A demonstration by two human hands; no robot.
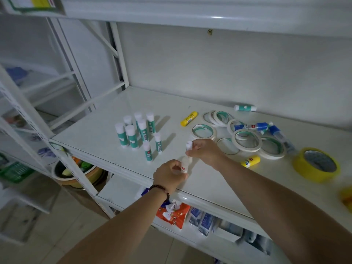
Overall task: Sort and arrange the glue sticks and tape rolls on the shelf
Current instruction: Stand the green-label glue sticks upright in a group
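Partly sorted: green glue sticks [137,132] stood grouped; tape rolls [245,140], strays lay mixed. Left hand [168,173], right hand [204,151] each gripped white stick [184,165].

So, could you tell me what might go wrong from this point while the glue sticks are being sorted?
1. Both hands work close to the standing green glue sticks; a brush from the left hand could topple several.
2. The right hand and left hand each pinch a small white stick; either could slip and roll off the shelf edge.
3. The lying green stick at the back could be overlooked.
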